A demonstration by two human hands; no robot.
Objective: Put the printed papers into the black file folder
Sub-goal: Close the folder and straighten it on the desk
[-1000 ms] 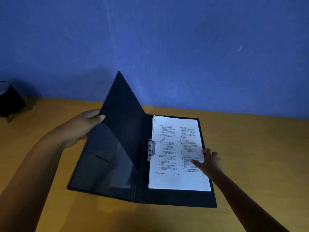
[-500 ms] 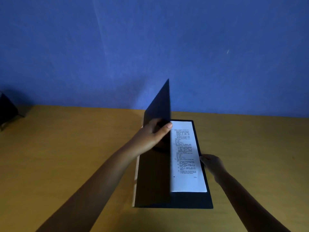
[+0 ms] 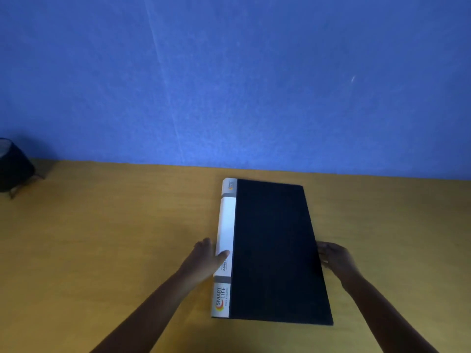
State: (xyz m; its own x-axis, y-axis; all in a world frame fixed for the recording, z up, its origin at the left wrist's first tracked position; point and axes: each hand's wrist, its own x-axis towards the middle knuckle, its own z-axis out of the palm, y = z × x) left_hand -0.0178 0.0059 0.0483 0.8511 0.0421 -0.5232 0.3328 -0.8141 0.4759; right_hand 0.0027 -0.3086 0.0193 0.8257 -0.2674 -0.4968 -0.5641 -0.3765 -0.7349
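Observation:
The black file folder (image 3: 276, 253) lies flat and closed on the wooden table (image 3: 102, 238), its white labelled spine on the left side. The printed papers are hidden inside it. My left hand (image 3: 206, 257) rests against the spine, thumb on the white strip, fingers apart. My right hand (image 3: 334, 257) touches the folder's right edge, fingers loosely curled against it. Neither hand lifts the folder.
A dark rounded object on small legs (image 3: 14, 169) stands at the far left edge of the table, by the blue wall (image 3: 229, 85). Bare tabletop stretches left and right of the folder.
My left hand swung the front cover over from the left and laid it down on the papers. The folder went from open to closed. My right hand slid off the page to the edge.

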